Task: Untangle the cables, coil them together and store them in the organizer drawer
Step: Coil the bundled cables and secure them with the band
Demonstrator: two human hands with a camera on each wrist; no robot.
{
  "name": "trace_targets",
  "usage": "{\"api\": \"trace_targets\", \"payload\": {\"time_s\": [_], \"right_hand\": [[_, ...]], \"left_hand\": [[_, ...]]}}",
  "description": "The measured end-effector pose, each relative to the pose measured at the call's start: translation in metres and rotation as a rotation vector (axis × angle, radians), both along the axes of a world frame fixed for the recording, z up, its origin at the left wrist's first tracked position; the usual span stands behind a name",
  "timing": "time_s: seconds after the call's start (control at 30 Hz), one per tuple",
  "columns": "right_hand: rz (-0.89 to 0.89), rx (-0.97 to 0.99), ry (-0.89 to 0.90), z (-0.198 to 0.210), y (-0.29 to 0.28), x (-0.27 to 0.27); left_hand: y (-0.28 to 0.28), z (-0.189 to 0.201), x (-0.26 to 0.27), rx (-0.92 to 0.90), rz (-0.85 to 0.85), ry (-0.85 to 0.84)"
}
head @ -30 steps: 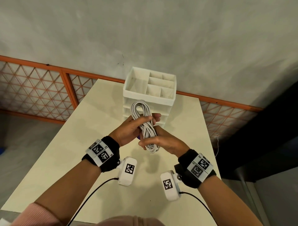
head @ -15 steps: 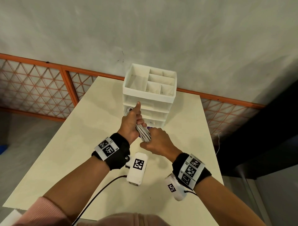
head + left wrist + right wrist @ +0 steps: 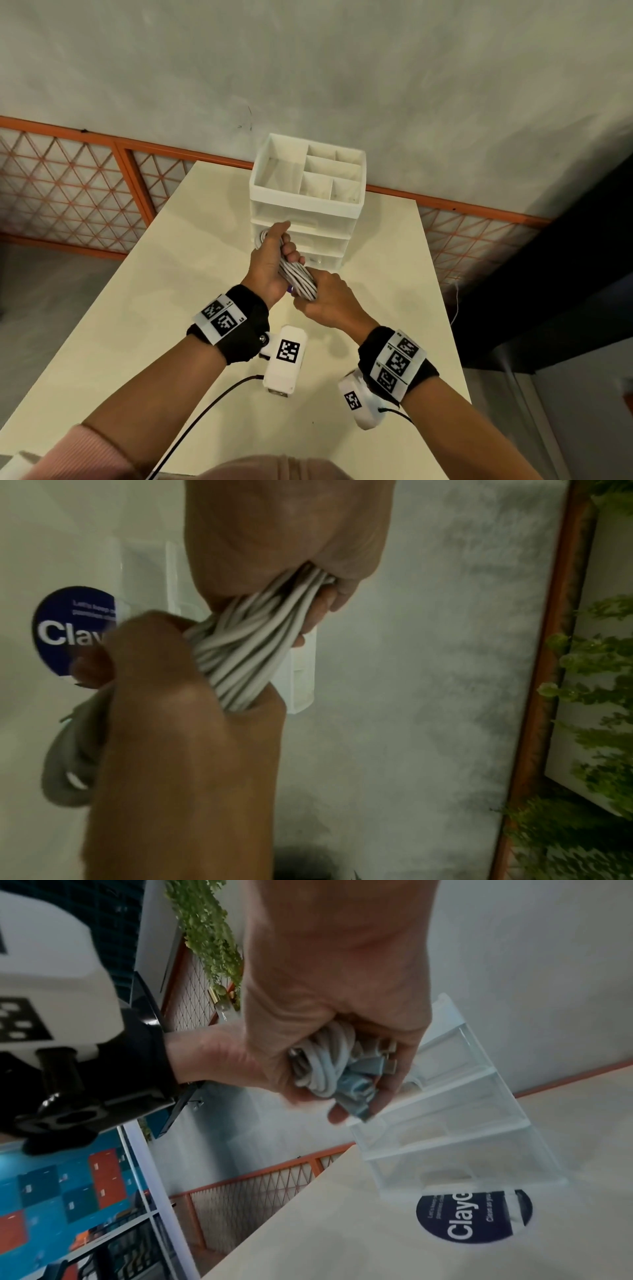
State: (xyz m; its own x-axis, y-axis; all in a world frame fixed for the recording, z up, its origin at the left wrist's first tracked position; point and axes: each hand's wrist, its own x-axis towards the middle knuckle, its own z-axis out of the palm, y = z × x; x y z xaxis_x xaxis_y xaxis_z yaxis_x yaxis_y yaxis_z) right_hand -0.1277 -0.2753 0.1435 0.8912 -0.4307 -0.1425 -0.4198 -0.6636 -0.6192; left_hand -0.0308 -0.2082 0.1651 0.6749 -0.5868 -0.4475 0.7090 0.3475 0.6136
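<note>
Now | organizer (image 3: 308, 202) top compartments bare (drawers closed) | both hands grip cables (image 3: 297, 279)

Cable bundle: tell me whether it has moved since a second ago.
Yes. The cable bundle, gripped by the left hand and right hand, has moved toward the organizer and tilted lower.

Cream rect. desk (image 3: 144, 308), plain top, far edge close to an orange-framed lattice rail along the grey wall. White plastic organizer (image 3: 308, 202) stands on it at far end, approx centred w/ slight offset to right: open top tray split into several compartments, 3 stacked translucent drawers (image 3: 322, 240) below, all look pushed in. Round dark-blue sticker (image 3: 474, 1215) w/ white text "Clay…" lies flat on desk top right in front of organizer base; rest of text blurred.
</note>
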Motion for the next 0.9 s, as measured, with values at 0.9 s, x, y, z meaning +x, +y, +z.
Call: {"api": "trace_targets", "payload": {"time_s": [0.9], "right_hand": [[0.218, -0.356, 0.014, -0.006, -0.008, -0.002]], "left_hand": [[-0.003, -0.016, 0.021, 0.032, -0.139, 0.18]]}}
